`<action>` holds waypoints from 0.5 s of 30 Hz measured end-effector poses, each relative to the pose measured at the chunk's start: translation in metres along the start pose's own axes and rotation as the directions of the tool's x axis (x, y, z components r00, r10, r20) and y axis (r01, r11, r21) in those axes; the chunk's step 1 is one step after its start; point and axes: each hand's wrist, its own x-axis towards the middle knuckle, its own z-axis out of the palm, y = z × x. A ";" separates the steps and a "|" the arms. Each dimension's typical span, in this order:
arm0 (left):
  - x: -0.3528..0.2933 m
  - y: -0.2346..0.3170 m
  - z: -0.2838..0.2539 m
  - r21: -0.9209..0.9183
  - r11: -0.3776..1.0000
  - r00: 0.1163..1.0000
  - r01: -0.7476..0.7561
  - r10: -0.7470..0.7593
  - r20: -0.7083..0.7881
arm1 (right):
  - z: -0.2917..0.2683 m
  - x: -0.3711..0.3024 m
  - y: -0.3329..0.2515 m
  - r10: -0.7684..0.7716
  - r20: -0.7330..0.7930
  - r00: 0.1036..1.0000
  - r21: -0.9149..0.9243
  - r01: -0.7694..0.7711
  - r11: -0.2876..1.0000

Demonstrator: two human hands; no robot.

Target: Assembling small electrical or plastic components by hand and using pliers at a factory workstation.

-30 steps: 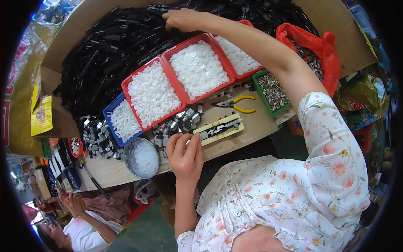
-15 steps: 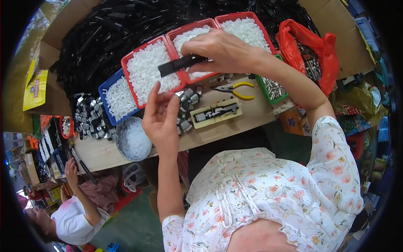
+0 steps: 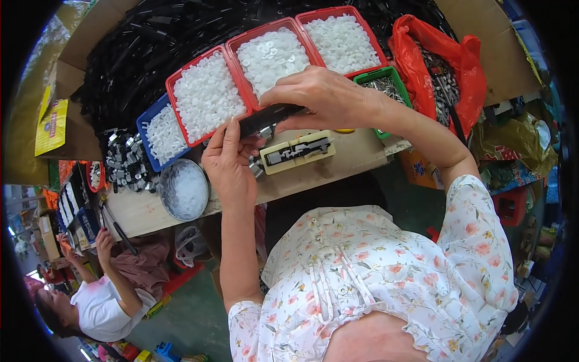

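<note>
A long flat black piece (image 3: pixel 271 116) is stretched between my hands in front of the red trays. My right hand (image 3: pixel 325 96) grips its right end from above. At the other end, the thumb and fingers of my left hand (image 3: pixel 229 160) are closed on it; part of that end is hidden by the fingers. Just below the piece lies a cream block fixture (image 3: pixel 309 159), holding a black part (image 3: pixel 310 146) with metal bits along it. Small silver-and-black metal parts (image 3: pixel 256 166) lie beside my left fingers. Pliers show only a yellow handle (image 3: pixel 345 130) below my right hand.
Three red trays (image 3: pixel 173 102) hold white plastic pieces. A blue tray (image 3: pixel 142 134) and a round metal dish (image 3: pixel 209 192) stand left, a green tray (image 3: pixel 403 85) and red bag (image 3: pixel 470 78) right. Black pieces (image 3: pixel 132 57) heap behind. Another person (image 3: pixel 111 308) sits at lower left.
My right hand has lowered the black piece toward my left hand, which has gone from spread fingers to gripping its left end. The view has shifted slightly.
</note>
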 end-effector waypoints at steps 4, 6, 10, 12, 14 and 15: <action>-0.001 0.004 0.000 -0.022 0.999 0.998 0.043 -0.044 -0.038 | -0.004 0.008 0.005 0.058 -0.007 0.998 0.096 -0.057 0.994; -0.003 0.007 0.000 0.021 0.999 0.994 -0.042 0.044 -0.098 | -0.006 0.017 0.018 0.113 0.036 0.993 0.118 -0.117 0.986; -0.010 0.007 -0.013 0.173 0.977 0.986 -0.124 0.140 -0.088 | -0.008 0.031 0.076 0.084 -0.062 0.994 -0.101 -0.090 0.991; -0.013 0.006 -0.022 0.190 0.972 0.983 -0.140 0.160 -0.094 | -0.006 0.049 0.088 0.115 0.014 0.993 -0.124 -0.113 0.986; -0.019 0.008 -0.026 0.250 0.962 0.985 -0.112 0.142 -0.102 | -0.003 0.067 0.100 0.115 0.077 0.990 -0.132 -0.105 0.986; -0.020 0.009 -0.027 0.270 0.956 0.983 -0.119 0.152 -0.106 | -0.002 0.076 0.103 0.118 0.140 0.983 -0.138 -0.098 0.986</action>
